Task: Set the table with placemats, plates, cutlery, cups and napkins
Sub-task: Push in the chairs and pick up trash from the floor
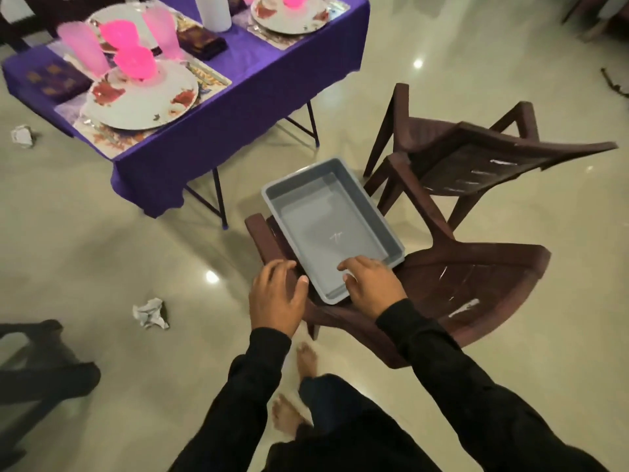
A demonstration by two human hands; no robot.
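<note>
A grey plastic tray [343,202] lies on the seat of a brown plastic chair [476,287], with nothing in it. My right hand [372,284] rests over the tray's near edge, fingers bent onto the rim. My left hand [277,294] hovers at the chair's left armrest beside the tray, fingers spread and relaxed. At the upper left stands the purple-clothed table [238,97] with white floral plates [143,103] on placemats [109,134], pink cups [134,61], pale pink tumblers [83,47] and dark folded napkins [202,42].
A second brown chair [476,158] stands behind the first one. Crumpled paper [151,313] lies on the glossy floor to the left, another piece [23,136] near the table. A dark stool [37,362] is at the left edge. My bare feet [306,362] are below.
</note>
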